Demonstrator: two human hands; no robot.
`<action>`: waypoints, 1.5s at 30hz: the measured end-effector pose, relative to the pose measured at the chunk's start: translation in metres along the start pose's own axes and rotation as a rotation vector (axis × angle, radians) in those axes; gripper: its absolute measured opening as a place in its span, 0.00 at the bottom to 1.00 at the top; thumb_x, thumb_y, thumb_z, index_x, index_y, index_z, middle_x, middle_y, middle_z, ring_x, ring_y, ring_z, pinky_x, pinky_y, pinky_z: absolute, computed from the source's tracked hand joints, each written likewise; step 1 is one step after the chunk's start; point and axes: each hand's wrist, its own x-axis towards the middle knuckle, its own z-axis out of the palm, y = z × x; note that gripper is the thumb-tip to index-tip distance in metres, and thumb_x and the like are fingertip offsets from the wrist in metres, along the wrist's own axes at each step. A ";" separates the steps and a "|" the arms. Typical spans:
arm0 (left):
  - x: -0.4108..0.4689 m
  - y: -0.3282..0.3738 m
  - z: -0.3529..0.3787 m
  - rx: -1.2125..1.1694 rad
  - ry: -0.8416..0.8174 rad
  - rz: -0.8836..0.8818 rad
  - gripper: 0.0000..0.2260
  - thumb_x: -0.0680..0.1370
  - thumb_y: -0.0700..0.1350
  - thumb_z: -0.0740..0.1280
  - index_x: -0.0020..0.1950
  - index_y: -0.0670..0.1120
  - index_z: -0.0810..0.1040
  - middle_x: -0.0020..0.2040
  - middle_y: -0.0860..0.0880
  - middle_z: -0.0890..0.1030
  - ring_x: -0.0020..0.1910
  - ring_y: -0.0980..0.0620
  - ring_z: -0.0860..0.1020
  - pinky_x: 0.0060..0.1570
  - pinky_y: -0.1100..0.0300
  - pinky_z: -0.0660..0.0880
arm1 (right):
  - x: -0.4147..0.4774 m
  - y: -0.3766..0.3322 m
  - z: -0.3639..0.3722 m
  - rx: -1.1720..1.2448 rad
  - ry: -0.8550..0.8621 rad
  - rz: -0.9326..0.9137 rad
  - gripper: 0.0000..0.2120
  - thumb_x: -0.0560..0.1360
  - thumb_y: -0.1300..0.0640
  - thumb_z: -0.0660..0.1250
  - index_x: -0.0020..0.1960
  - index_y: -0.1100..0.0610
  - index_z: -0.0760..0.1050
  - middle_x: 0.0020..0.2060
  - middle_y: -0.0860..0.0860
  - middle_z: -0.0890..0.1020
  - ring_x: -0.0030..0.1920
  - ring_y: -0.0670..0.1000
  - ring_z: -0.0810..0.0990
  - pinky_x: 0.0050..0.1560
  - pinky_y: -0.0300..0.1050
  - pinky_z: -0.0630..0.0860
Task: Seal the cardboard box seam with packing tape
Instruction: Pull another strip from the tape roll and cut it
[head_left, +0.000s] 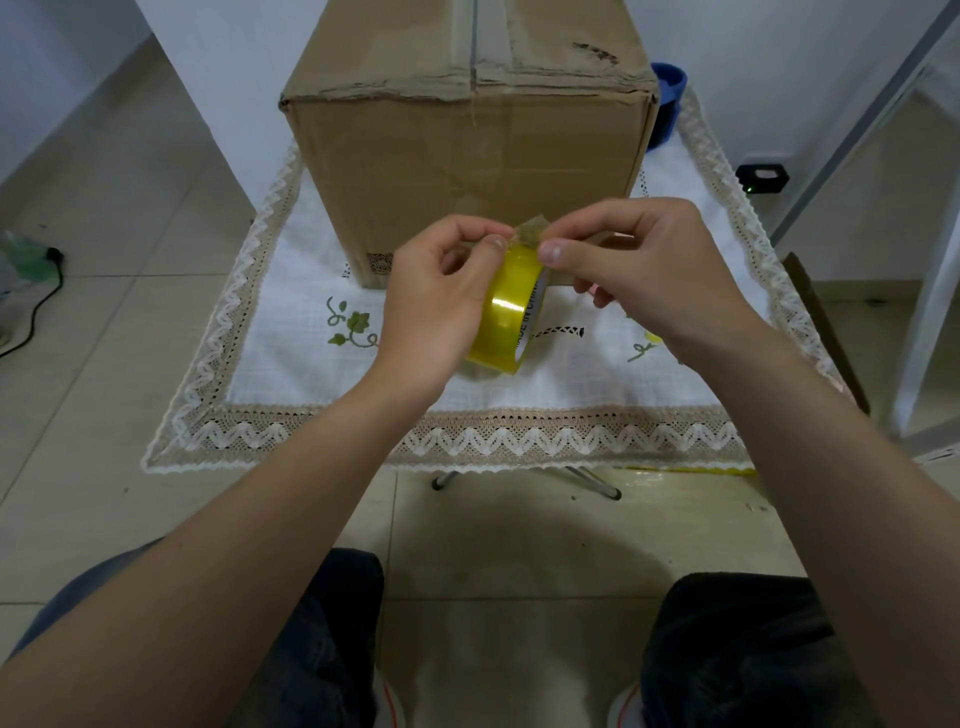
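Observation:
A brown cardboard box (467, 171) stands at the back of a small table, its top flaps meeting along a centre seam (474, 47) with old tape on it. In front of the box my left hand (441, 301) holds a yellowish roll of packing tape (511, 312) upright above the cloth. My right hand (639, 270) pinches the loose tape end (530, 232), lifted a short way off the top of the roll. Both hands are a little in front of the box's near face.
A white embroidered tablecloth with lace edging (467, 436) covers the table. A blue object (670, 98) sits behind the box on the right. A black device (763, 176) and a black cable (36, 306) lie on the tiled floor. My knees are below the table's edge.

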 end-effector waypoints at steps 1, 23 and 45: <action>0.000 0.000 0.000 -0.008 -0.001 -0.008 0.08 0.82 0.41 0.68 0.47 0.50 0.85 0.44 0.48 0.87 0.41 0.60 0.82 0.43 0.65 0.78 | 0.001 0.000 0.000 -0.013 0.011 -0.016 0.04 0.75 0.59 0.77 0.45 0.49 0.86 0.34 0.48 0.85 0.32 0.43 0.80 0.34 0.40 0.77; -0.008 0.003 0.004 0.025 -0.104 0.127 0.07 0.82 0.43 0.70 0.47 0.54 0.84 0.43 0.58 0.84 0.47 0.57 0.81 0.51 0.61 0.79 | 0.007 0.011 0.011 -0.027 0.166 0.045 0.08 0.76 0.55 0.77 0.54 0.54 0.85 0.34 0.44 0.80 0.28 0.39 0.76 0.31 0.32 0.73; -0.008 0.002 0.003 0.009 -0.223 0.030 0.14 0.81 0.46 0.72 0.66 0.52 0.79 0.52 0.52 0.89 0.54 0.53 0.86 0.62 0.46 0.80 | 0.008 0.004 0.005 -0.183 0.087 -0.104 0.08 0.78 0.56 0.72 0.41 0.46 0.80 0.43 0.43 0.78 0.41 0.48 0.78 0.44 0.53 0.81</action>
